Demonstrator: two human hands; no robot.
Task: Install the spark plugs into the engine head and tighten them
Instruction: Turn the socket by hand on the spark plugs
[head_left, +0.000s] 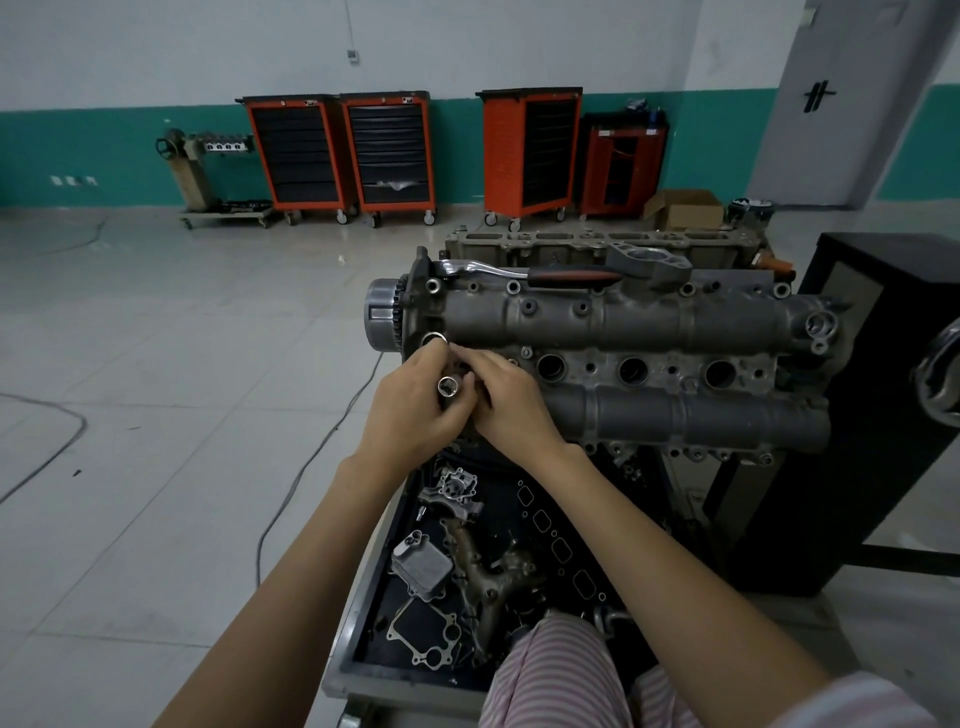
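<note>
The grey engine head lies on a stand in front of me, with three open spark plug wells in a row along its middle. My left hand grips a shiny metal socket, its open end facing up. My right hand is pressed against the left one, fingers curled at the socket over the leftmost well, which the hands hide. No spark plug is visible. A ratchet wrench with a red-and-black handle rests on the head's far edge.
A black tray below the head holds gaskets, a manifold and other engine parts. An engine block sits behind the head. A black cabinet stands at the right. Orange tool carts line the far wall. Cables run across the tiled floor.
</note>
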